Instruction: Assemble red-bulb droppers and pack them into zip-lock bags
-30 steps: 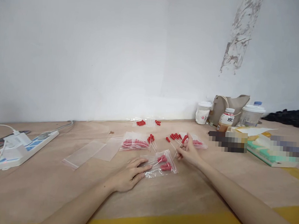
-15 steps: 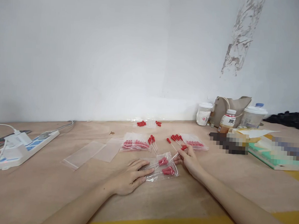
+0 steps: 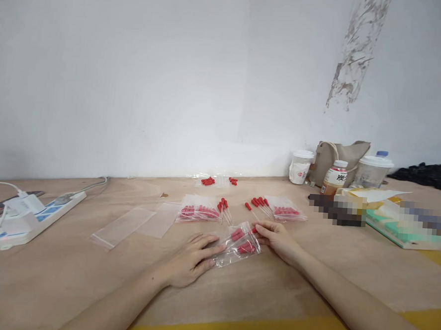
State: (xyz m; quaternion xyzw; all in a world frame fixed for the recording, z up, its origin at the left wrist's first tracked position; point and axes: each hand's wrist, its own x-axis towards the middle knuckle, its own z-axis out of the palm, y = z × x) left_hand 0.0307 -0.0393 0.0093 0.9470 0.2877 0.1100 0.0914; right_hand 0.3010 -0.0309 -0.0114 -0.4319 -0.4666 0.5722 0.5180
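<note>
A clear zip bag (image 3: 226, 259) lies on the table in front of me with several red-bulbed droppers (image 3: 246, 247) inside. My left hand (image 3: 190, 260) lies flat over the bag's left end, fingers spread, holding nothing between them. At the bag's right end, my right hand (image 3: 276, 238) pinches a dropper (image 3: 254, 230) by its red bulb; its stem appears to be inside the bag. Just beyond, loose droppers (image 3: 223, 204) lie to the left and more loose droppers (image 3: 257, 202) to the right. Filled bags (image 3: 198, 211) sit beside them, one more filled bag (image 3: 287, 210) further right.
Flat unfilled bags (image 3: 123, 226) lie left of the filled ones. A power strip (image 3: 49, 219) with plugs and cables stands at the far left. By the wall are red bulbs (image 3: 208, 181) in clear plastic. Cups, a bottle (image 3: 335, 179) and a grey bag (image 3: 321, 163) stand at the back right.
My right hand has moved left and slightly down, and the dropper's stem has gone into the bag, with only its bulb near the opening. The left hand stays in place.
</note>
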